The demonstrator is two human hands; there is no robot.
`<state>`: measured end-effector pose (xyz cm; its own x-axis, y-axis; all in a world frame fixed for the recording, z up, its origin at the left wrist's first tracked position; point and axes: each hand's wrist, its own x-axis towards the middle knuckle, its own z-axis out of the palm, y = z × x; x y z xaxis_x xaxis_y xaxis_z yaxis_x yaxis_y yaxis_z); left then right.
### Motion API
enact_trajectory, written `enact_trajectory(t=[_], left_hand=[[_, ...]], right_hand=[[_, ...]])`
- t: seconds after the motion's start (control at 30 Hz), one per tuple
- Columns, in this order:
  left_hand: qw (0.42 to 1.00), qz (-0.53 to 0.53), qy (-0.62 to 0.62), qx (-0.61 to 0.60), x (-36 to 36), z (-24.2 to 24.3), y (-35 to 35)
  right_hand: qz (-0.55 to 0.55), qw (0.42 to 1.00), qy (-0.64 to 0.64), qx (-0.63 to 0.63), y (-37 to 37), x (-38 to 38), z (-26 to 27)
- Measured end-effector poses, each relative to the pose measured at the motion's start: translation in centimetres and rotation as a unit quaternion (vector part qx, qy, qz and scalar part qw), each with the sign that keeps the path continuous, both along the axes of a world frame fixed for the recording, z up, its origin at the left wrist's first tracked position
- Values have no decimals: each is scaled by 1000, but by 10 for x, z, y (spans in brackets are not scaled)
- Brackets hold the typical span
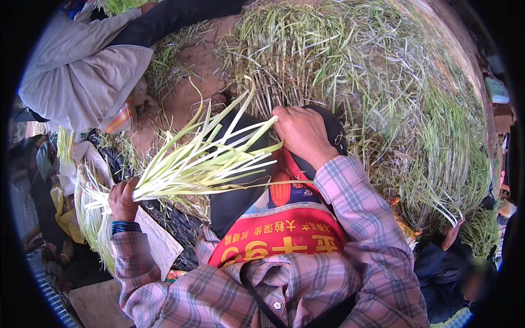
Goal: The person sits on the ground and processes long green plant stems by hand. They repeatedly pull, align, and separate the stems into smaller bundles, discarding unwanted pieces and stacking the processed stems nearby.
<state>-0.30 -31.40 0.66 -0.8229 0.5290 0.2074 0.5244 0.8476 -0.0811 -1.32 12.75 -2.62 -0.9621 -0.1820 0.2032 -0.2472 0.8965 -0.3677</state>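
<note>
My left hand (123,201) grips a bunch of long, flat green leaves (197,164) with white stems, which look like garlic chives. The leaf ends fan out over my dark-trousered lap. Close to their tips, above my knee, is my right hand (303,133) with its fingers curled. One leaf tip reaches its thumb side; whether it is pinched there is hidden. Behind my left hand lies a pile of similar white-stemmed leaves (92,221). A red printed sack (283,229) covers my lap like an apron.
A large heap of green stalks (295,65) spreads ahead and to the right. At upper left sits a person in a light jacket (86,69). Another person's hand (452,235) holds stalks at lower right. A pale sheet (158,242) lies beside my left forearm.
</note>
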Motion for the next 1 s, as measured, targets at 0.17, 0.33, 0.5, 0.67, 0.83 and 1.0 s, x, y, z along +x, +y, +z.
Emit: enact_trajectory(t=[0.17, 0.33, 0.5, 0.67, 0.83, 1.0], left_hand=[[1000, -26, 16, -1, -1, -1, 2], [999, 9, 31, 2, 9, 7, -15], [995, 86, -1, 45, 24, 3, -26], [989, 101, -4, 110, 23, -1, -26], [952, 211, -117, 190, 19, 5, -18], [865, 248, -242, 362, 17, 20, -12]], right_hand=[[-8, 993, -20, 115, 2, -17, -5], [-38, 998, -40, 40, 9, -25, -8], [-60, 955, -89, -277, 26, -7, 3], [-57, 915, -159, -366, 27, 24, 38], [31, 918, -145, -367, 3, 53, 65], [127, 932, -207, -269, -25, 71, 58]])
